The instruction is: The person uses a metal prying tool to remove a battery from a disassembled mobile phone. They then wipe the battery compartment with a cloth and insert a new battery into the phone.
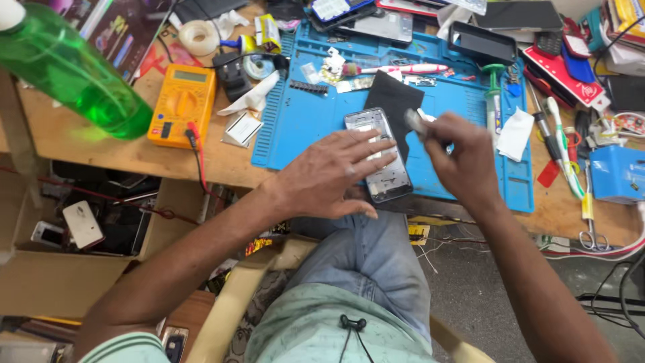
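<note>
A cluttered wooden workbench (87,144) is seen from above, with a blue repair mat (309,117) laid across its middle. A large green plastic bottle (70,67) lies tilted at the upper left, and just beside it a yellow multimeter (182,105) rests with its red lead (199,158) trailing over the bench edge. A roll of clear tape (199,36) sits behind the meter, and crumpled white tissue (255,97) lies at the mat's left border. To the right of the mat, tweezers, screwdrivers and scissors (592,235) are scattered near a small blue box (618,173). An open cardboard box (74,232) holding small devices stands below the bench at the left. On the mat's near edge an opened phone frame (386,176) is laid flat, silvery-grey, its inner parts exposed, with a black rectangular sheet (393,97) just behind it. Much of the frame is covered by the left hand (329,176), which is pressed flat on it with the fingers spread apart and stretched across its middle. The right hand (463,158) is held just to the right of the frame, its fingers closed together on a small pale grey piece (415,121) that sticks out towards the frame's upper corner; what this piece is cannot be told, since it is blurred.
</note>
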`<state>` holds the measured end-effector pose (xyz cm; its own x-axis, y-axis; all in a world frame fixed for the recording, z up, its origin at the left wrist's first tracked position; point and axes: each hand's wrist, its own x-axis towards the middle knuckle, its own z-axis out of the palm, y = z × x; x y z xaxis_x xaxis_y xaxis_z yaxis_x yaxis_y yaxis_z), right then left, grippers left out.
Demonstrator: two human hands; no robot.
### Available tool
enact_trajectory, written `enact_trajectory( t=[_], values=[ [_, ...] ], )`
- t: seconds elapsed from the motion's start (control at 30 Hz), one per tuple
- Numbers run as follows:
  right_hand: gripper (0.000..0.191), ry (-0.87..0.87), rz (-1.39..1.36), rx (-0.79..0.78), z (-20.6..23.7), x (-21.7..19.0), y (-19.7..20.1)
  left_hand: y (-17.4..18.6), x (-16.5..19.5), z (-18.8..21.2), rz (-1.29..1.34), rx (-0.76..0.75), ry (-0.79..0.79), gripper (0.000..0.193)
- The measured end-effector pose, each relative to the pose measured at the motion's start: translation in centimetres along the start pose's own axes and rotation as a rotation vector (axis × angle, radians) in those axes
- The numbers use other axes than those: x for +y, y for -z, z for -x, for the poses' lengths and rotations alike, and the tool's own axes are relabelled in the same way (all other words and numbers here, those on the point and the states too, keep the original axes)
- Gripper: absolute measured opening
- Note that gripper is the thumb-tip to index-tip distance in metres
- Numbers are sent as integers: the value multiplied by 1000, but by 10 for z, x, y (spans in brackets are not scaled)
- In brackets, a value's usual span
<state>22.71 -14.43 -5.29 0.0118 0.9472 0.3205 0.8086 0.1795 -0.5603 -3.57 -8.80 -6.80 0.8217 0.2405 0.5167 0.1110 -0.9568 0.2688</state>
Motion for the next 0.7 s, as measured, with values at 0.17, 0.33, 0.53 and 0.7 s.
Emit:
enact_trajectory(
  t=[0.17,0.33,0.53,0.7],
  values=[
    [33,342,337,-15,34,-3,-4,-11,1,-6,-20,-117,-5,68],
    [43,354,547,-197,29,1,-16,-22,-1,-1,-74,-81,-38,67],
    [39,356,574,-254,-8,-4,-25,-22,0,-3,-41,-117,-12,63],
    [48,351,532,-373,24,-16,0,-25,3,-5,-39,-71,-12,65]
  ],
)
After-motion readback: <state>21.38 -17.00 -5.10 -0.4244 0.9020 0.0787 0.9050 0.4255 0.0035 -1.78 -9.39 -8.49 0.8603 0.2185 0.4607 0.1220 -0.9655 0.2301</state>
